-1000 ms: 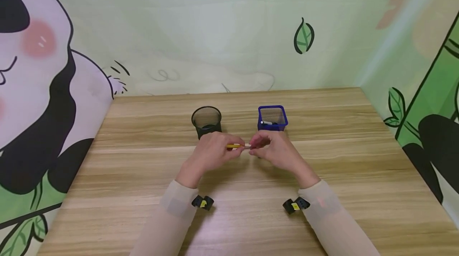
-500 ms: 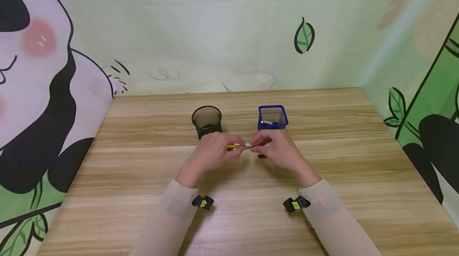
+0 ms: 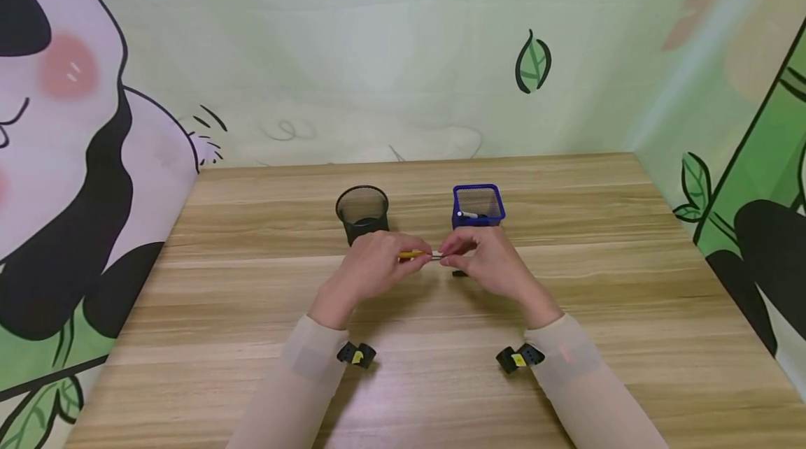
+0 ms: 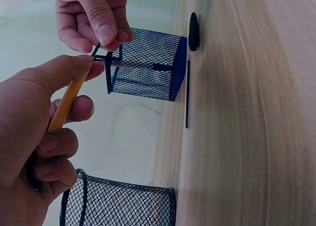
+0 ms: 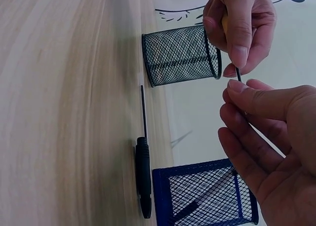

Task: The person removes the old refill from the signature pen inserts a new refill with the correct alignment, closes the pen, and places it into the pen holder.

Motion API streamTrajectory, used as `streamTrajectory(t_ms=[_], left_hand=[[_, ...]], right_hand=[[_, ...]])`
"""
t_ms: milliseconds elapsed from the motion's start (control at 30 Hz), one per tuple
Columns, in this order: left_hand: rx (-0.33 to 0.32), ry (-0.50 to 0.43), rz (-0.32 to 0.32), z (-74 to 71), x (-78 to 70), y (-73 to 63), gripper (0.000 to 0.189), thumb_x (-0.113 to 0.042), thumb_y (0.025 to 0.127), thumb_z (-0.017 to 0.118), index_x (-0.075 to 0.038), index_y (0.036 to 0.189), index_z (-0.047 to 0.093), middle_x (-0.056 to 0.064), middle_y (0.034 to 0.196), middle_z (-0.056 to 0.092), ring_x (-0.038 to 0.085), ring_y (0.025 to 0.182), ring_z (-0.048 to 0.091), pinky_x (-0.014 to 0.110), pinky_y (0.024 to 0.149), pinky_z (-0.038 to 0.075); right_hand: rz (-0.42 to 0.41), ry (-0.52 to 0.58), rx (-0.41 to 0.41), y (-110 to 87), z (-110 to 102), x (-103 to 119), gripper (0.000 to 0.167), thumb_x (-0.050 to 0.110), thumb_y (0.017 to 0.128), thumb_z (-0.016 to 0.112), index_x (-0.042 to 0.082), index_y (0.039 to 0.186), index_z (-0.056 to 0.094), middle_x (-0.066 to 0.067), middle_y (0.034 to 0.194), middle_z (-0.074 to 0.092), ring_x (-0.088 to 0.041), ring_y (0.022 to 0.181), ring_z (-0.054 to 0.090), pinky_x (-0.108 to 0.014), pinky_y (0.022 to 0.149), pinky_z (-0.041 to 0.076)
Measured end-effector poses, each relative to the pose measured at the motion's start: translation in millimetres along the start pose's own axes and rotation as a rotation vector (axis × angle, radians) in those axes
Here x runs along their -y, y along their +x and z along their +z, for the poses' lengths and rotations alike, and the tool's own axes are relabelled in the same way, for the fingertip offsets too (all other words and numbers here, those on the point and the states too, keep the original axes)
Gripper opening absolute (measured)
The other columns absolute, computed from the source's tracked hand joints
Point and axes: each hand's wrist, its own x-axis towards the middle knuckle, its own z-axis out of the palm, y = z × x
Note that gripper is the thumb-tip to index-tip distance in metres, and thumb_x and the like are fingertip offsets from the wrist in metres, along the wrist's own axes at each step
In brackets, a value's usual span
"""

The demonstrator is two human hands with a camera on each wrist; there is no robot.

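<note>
My left hand grips a yellow pen barrel, with its far end deep in my curled fingers. From the barrel's tip sticks a thin dark rod like a pen refill. My right hand pinches the rod's other end between thumb and fingertip. Both hands meet above the table, nearly fingertip to fingertip. Beneath them on the table lies a black pen-shaped piece, with a thin dark stick in line with its end. Whether those two are joined I cannot tell.
A round black mesh pen holder stands behind my left hand. Behind my right hand is a square blue mesh holder with a white-ended dark pen leaning inside. A patterned wall sheet hangs along the table's back edge.
Both hands stay almost in place, still holding the barrel and rod. My right hand has shifted very slightly, and the black piece below shows more beside it than a second ago.
</note>
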Motion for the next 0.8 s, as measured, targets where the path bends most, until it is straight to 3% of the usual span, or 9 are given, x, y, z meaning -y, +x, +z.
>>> streamTrajectory(t_ms=[800], left_hand=[[-0.021,0.008,0.016,0.3,-1.4,0.6,0.016,-0.038,0.101,0.068,-0.030,0.109,0.080,-0.010,0.106,0.080,0.003,0.076,0.068,0.021,0.058,0.047]], right_hand=[[-0.013,-0.002,0.012,-1.5,-2.4,-3.6,0.010,0.010,0.089,0.082,0.016,0.094,0.077,0.003,0.089,0.076,-0.011,0.083,0.072,-0.041,0.081,0.058]])
